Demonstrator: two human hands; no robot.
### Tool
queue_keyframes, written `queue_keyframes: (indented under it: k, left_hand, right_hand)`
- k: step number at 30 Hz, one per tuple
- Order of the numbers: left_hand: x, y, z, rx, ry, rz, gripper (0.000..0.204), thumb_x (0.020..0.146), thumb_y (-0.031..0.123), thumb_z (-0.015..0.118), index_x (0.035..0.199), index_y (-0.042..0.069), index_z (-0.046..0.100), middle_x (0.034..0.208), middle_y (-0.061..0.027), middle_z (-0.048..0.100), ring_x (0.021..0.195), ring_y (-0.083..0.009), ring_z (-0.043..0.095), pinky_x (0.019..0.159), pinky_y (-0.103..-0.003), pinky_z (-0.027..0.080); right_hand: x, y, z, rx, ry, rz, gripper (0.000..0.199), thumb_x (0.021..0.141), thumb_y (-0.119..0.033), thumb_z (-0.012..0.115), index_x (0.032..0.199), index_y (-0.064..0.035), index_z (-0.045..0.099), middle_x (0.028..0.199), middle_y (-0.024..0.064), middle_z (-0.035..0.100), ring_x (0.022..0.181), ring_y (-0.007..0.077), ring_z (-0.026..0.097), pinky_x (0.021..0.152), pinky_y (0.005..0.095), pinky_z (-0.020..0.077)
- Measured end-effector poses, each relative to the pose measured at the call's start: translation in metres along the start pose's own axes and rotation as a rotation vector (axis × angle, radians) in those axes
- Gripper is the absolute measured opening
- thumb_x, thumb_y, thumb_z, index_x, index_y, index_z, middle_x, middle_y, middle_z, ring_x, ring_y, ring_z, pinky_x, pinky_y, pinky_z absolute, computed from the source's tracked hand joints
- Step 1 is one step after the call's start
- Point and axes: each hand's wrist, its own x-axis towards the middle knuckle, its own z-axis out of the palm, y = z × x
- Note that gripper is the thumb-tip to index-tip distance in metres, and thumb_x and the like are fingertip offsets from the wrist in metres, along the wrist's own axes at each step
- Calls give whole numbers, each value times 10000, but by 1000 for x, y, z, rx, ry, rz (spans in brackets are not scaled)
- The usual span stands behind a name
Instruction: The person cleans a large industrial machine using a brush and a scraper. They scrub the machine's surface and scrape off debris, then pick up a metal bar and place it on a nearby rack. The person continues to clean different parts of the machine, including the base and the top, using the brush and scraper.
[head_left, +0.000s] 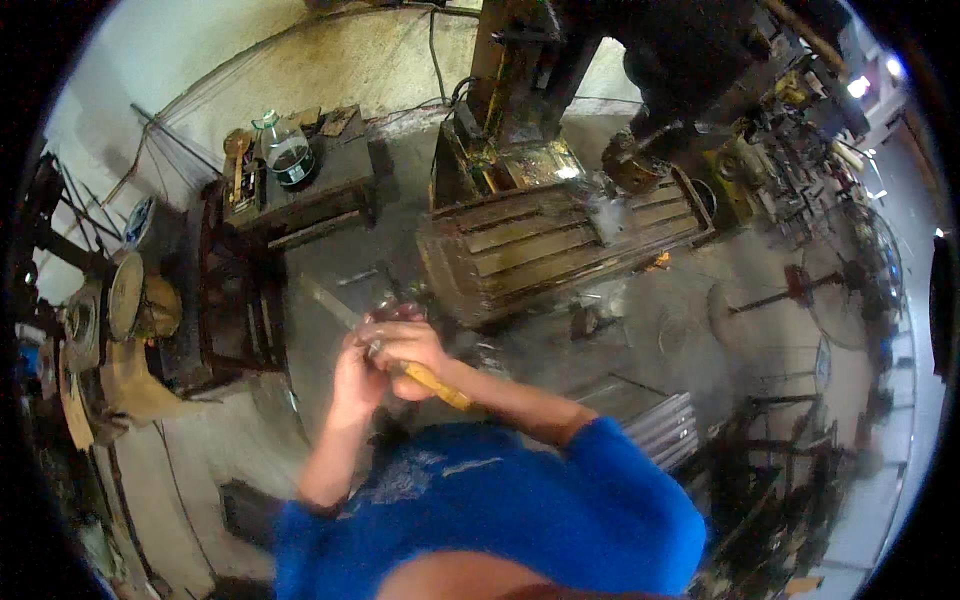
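Note:
My left hand and my right hand are closed together in front of my body, the right partly over the left. Between them is a slim tool with a yellow handle, whose end lies across my right wrist. A narrow, flat grey strip, apparently the same tool's blade, sticks out beyond my fingers toward the far left. Overlapping fingers hide the tool's middle. Something small and dark red shows just beyond my right hand, too blurred to name.
Ahead is a low slatted wooden platform beneath a large dark machine. A small table at the far left bears a clear bottle. Metal bars lie right of me. A round stool-like object stands left.

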Motion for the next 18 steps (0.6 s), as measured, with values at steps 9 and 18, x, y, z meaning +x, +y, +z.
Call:
queue_keyframes:
  k: [9,18]
  left_hand:
    - [-20,132,-112,243,70,-59,366,878,291,447,1032,-37,494,844,-57,568,725,-162,556,770,-331,458]
    - [39,183,-189,338,29,-180,342,767,17,566,1090,-41,470,758,-84,588,828,-252,592,793,-377,462]
  right_hand:
    - [99,8,85,116,-127,213,261,734,-272,558,666,-22,526,824,139,590,759,252,579,657,310,456]
    - [95,45,-50,-400,481,592,178,635,-26,479,733,12,623,699,74,620,676,141,583,629,242,473]
